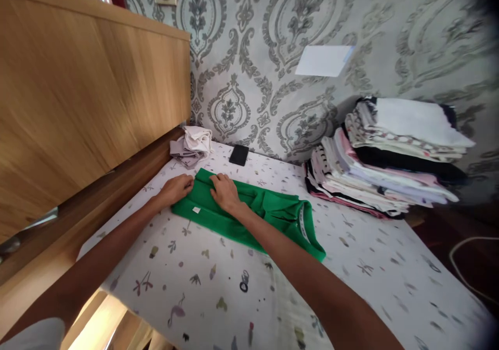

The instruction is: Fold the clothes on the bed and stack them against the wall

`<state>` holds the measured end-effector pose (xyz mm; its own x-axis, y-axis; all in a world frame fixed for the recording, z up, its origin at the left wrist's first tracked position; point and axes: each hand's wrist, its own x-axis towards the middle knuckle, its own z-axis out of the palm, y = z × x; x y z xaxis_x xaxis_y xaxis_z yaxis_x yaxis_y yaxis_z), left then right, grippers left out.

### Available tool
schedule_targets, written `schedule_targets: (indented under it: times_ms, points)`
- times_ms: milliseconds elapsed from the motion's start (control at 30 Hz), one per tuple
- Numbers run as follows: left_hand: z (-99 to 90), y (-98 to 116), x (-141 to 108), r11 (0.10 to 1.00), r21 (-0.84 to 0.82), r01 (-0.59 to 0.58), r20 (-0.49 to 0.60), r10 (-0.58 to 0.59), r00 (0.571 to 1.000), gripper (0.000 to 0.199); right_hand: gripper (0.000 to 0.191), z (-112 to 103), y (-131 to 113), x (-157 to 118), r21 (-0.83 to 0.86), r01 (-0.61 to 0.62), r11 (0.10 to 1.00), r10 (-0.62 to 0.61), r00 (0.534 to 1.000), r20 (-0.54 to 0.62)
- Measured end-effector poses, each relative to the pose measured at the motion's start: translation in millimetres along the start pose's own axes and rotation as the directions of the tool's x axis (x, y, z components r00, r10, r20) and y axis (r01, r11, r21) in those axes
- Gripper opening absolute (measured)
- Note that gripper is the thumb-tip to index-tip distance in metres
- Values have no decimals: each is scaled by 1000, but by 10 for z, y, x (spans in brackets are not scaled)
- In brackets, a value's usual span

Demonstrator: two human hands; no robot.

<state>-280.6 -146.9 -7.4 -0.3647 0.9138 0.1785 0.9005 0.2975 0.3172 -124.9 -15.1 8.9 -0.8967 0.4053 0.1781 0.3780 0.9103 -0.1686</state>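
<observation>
A green shirt lies folded into a long strip on the patterned white cover, its neckband at the right end and a small white tag near the left. At the left end, my left hand has its fingers closed on the shirt's edge. My right hand rests on top of the shirt, fingers spread and slightly bent, pressing the cloth. Some creases bunch up between my right hand and the neckband. My right forearm hides part of the shirt's near side.
A tall stack of folded clothes stands at the right by the wall. Against the wall lie a black phone-like slab and a small pile of pale folded cloth. A wooden panel borders the left side. The printed cover spreads underneath.
</observation>
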Motion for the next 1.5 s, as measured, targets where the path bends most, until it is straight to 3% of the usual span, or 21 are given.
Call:
schedule_targets:
  times_ms: [67, 167, 300, 400, 567, 633, 767, 967, 1100, 1300, 1433, 1500]
  points:
    - [3, -29, -41, 999, 22, -27, -70, 29, 997, 17, 31, 74, 22, 121, -41, -23, 999, 23, 1000, 17]
    - [26, -19, -57, 983, 36, -183, -124, 186, 975, 21, 32, 158, 61, 213, 25, -62, 998, 63, 998, -15]
    - [2, -47, -52, 972, -55, -229, -41, 227, 973, 19, 30, 197, 100, 239, 181, -200, 963, 208, 978, -30]
    - [-129, -92, -109, 963, -126, -238, -11, 238, 971, 19, 26, 213, 103, 225, 173, -163, 971, 166, 986, 0]
    - [-311, -82, -249, 947, -184, -264, 206, 300, 931, 13, 24, 227, 90, 224, 183, -135, 974, 138, 990, -1]
    - [-322, -59, -252, 950, -224, -216, 211, 264, 941, 10, 24, 222, 95, 239, 240, -175, 955, 182, 983, -7]
    - [-269, -40, -175, 958, -287, -27, 185, 84, 979, 10, 25, 197, 89, 241, 297, -231, 926, 243, 970, -2]
    - [-95, -136, -110, 982, -184, 48, 87, -32, 996, 17, 31, 78, -26, 119, 142, -85, 986, 79, 996, 49]
    - [-136, -151, -129, 977, -150, 149, 104, -135, 985, 24, 47, 54, -163, -19, 148, -106, 983, 104, 994, 21]
    - [-218, -138, -248, 977, -196, 79, 154, -49, 987, 25, 54, 229, -309, -171, 159, -82, 984, 65, 991, 114]
    - [-183, -173, -241, 989, -138, 62, 226, -30, 974, 17, 53, 267, -294, -180, 182, -78, 980, 62, 994, 90]
    - [-151, -166, -204, 991, -105, 81, 208, -58, 976, 14, 53, 263, -288, -186, 187, -74, 980, 61, 995, 75]
